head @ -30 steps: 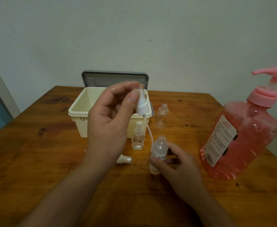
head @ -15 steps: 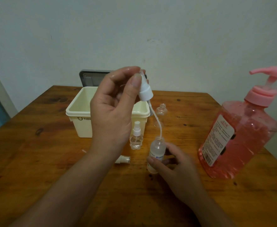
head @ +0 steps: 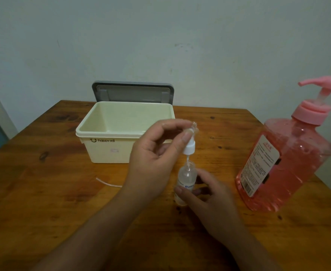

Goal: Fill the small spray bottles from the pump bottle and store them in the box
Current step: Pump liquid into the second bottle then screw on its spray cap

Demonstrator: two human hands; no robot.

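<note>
My right hand (head: 205, 198) grips a small clear spray bottle (head: 186, 177) standing upright on the wooden table (head: 43, 212). My left hand (head: 156, 159) pinches the white spray cap (head: 189, 148) just above the bottle's neck, with the cap's thin tube reaching down into the opening. The cream box (head: 109, 141) stands open behind my left hand. The big pink pump bottle (head: 289, 153) stands at the right. Another small clear bottle (head: 195, 126) peeks out behind my left fingers. The other small bottle and loose cap are hidden by my left hand.
The box's grey lid (head: 133, 92) leans against the wall behind the box. A thin loose tube (head: 107, 183) lies on the table left of my left wrist. The table's right edge runs close behind the pump bottle.
My left hand has come down with the spray cap, so its tube now goes deeper into the bottle. My right hand has kept hold of the bottle in the same place.
</note>
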